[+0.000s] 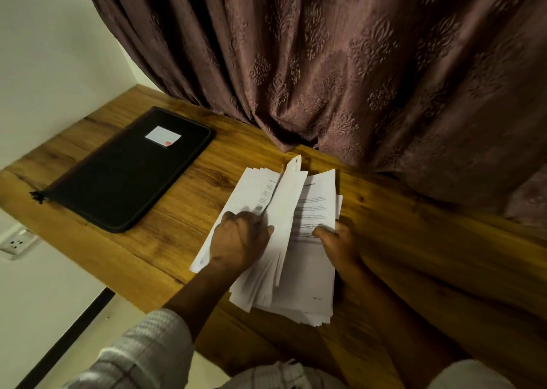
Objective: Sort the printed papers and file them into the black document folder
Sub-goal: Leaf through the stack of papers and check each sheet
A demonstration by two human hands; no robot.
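Directly ahead, from my remote view through the head camera, a brown curtain (355,63) with an embossed pattern fills the upper right, its hem resting on the far edge of a wooden table (414,255). A pale wall (44,48) closes off the left side. On the left part of the table lies the black document folder (124,178), flat and zipped closed, with its zip pull (37,196) at the near left corner. The printed papers (302,276) sit to the right of the folder and well apart from it, as a loosely fanned stack on the table near its front edge. Some sheets are lifted up on edge in the middle of the stack. The left hand (241,240) has its fingers curled around those raised sheets. The right hand (340,243) pinches the right side of the stack, thumb on top of a page of text. A checked sleeve (154,347) covers the left forearm. A white label (162,136) with a red mark is stuck on the folder's cover. A wall socket (16,243) shows at the far left edge.
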